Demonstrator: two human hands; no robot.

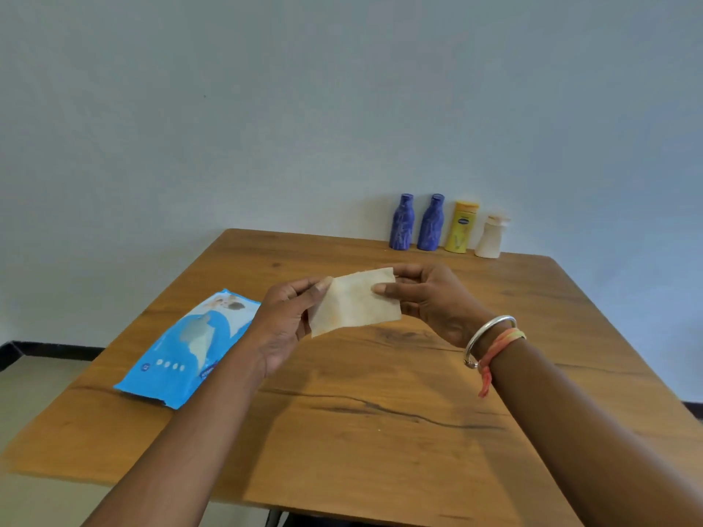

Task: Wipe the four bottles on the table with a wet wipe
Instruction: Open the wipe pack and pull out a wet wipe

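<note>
Right hand [431,304] partly behind wet wipe [355,304]; pack [178,355] seemingly open.

I get soft, even, daylight-like light with a cool bluish cast across the wall [342,89]. The table [380,469] is brightly lit without hard glare, and faint, soft-edged shadows lie on it beneath the forearms [182,450]. Everything looks slightly smeared: the labels on the bottles [461,228] are unreadable and the wet wipe [355,302] shows little texture. Wide-angle distortion bows the table's edges and stretches the forearms toward the lower corners.
</note>
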